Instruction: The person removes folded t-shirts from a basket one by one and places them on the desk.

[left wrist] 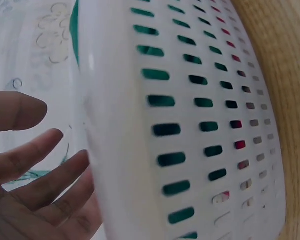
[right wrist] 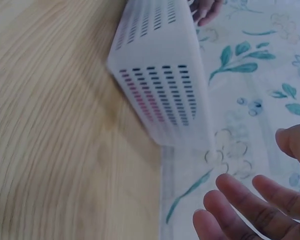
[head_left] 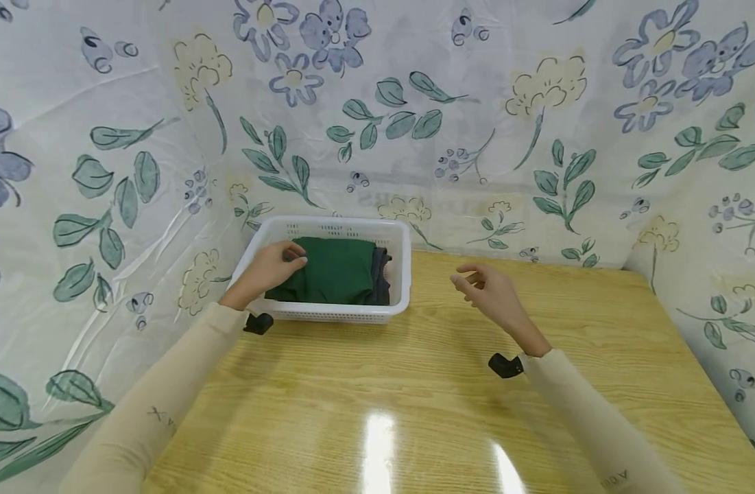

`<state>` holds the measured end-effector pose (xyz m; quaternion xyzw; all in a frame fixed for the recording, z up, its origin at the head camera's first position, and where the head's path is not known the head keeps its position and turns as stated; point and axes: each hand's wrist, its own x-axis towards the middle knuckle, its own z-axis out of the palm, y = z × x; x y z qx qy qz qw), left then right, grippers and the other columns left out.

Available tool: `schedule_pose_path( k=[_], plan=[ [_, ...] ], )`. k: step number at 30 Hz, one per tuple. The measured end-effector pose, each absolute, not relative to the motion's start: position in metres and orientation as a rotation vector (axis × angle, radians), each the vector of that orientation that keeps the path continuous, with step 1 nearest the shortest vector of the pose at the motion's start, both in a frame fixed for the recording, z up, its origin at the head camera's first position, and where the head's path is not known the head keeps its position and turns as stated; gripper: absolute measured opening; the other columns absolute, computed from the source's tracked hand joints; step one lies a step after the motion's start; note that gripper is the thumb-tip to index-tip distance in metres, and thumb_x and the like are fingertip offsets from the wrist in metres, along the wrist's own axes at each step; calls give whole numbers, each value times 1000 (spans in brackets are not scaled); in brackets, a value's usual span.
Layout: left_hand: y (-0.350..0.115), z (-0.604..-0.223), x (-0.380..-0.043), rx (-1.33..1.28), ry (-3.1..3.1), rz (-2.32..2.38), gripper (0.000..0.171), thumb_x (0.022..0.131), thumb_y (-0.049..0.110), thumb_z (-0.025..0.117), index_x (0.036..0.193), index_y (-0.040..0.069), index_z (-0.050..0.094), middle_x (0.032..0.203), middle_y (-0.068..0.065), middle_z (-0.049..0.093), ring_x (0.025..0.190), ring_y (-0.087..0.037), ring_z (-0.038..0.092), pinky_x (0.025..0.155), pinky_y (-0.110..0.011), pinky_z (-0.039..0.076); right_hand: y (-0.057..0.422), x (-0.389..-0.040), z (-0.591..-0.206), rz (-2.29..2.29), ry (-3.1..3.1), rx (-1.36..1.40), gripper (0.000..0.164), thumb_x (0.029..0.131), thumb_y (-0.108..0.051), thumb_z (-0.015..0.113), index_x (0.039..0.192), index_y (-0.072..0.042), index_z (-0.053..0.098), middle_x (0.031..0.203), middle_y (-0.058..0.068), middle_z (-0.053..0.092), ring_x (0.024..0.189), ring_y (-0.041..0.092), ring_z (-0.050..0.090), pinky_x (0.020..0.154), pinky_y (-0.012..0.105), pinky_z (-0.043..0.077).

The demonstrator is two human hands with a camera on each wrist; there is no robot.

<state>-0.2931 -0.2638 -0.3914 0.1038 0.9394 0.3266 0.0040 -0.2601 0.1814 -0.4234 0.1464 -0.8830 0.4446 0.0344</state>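
Observation:
A white plastic basket (head_left: 328, 312) with slotted walls stands at the back left of the table. Inside lies a folded dark green cloth (head_left: 340, 271), with a dark cloth (head_left: 380, 278) showing at its right side. Through the slots in the left wrist view, some red shows low in the basket. My left hand (head_left: 272, 267) hovers over the basket's left part, fingers loosely bent and holding nothing. To the right of the basket, my right hand (head_left: 491, 291) is held above the table, its fingers relaxed and nothing in them.
The wooden table (head_left: 451, 398) fills the lower view, with bright light reflections near its front. A flower-patterned sheet (head_left: 476, 137) hangs behind the table and along both sides. Black wrist cameras (head_left: 505, 366) sit under both sleeves.

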Motion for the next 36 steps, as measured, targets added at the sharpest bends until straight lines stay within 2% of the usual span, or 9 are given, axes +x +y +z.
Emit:
schedule_pose_path(
  k=[3, 7, 11, 16, 18, 21, 28, 32, 36],
  plan=[
    [-269, -389, -293, 284, 2899, 1052, 40, 108, 24, 54, 135, -5, 58, 133, -28, 59, 120, -44, 56, 95, -57, 49, 169, -262, -420, 1415, -2708, 464, 50, 100, -51, 64, 133, -13, 66, 100, 6, 76, 77, 18, 71, 68, 38, 60],
    [-275, -387, -293, 239, 2834, 1107, 43, 109, 26, 52, 139, -5, 55, 137, -29, 56, 116, -44, 59, 92, -54, 53, 153, -265, -416, 1466, -2696, 494, 49, 100, -49, 65, 132, -12, 66, 99, 6, 76, 75, 19, 70, 67, 40, 61],
    [-279, -386, -295, 200, 2787, 1164, 43, 109, 24, 51, 140, -6, 54, 139, -30, 54, 117, -43, 59, 90, -51, 56, 137, -267, -413, 1527, -2682, 511, 45, 101, -44, 66, 132, -11, 66, 101, 10, 76, 75, 21, 70, 70, 47, 61],
    [-281, -384, -300, 169, 2766, 1186, 42, 110, 22, 50, 140, -6, 52, 141, -29, 52, 124, -43, 54, 94, -52, 54, 118, -271, -410, 1601, -2666, 528, 42, 102, -39, 66, 132, -10, 65, 101, 11, 75, 78, 25, 70, 68, 41, 62],
    [-281, -382, -301, 152, 2765, 1184, 42, 110, 22, 50, 141, -6, 52, 142, -30, 51, 125, -44, 53, 95, -52, 53, 111, -272, -409, 1625, -2657, 546, 43, 103, -39, 65, 133, -8, 65, 100, 11, 75, 78, 27, 71, 66, 35, 61],
    [-281, -381, -304, 129, 2763, 1185, 42, 110, 21, 50, 141, -7, 51, 144, -31, 49, 126, -44, 53, 97, -53, 52, 100, -273, -408, 1672, -2642, 566, 46, 103, -37, 65, 134, -4, 64, 100, 12, 75, 79, 28, 71, 66, 33, 61],
    [-286, -380, -308, 90, 2752, 1197, 43, 109, 20, 50, 142, -9, 50, 144, -31, 48, 122, -44, 54, 98, -53, 50, 78, -276, -405, 1764, -2652, 548, 45, 103, -36, 66, 134, -4, 64, 104, 17, 73, 76, 23, 71, 69, 38, 62],
    [-291, -378, -310, 54, 2734, 1199, 45, 109, 22, 49, 144, -8, 48, 143, -30, 47, 118, -44, 54, 99, -55, 49, 67, -279, -403, 1784, -2677, 559, 53, 102, -40, 66, 138, -1, 60, 108, 20, 71, 79, 28, 73, 71, 38, 62],
    [-294, -376, -310, 35, 2709, 1197, 47, 109, 23, 49, 144, -8, 46, 142, -30, 47, 120, -44, 52, 101, -57, 47, 56, -280, -402, 1802, -2711, 549, 54, 102, -42, 64, 137, -2, 58, 114, 23, 69, 83, 31, 73, 79, 47, 61]
  ],
)
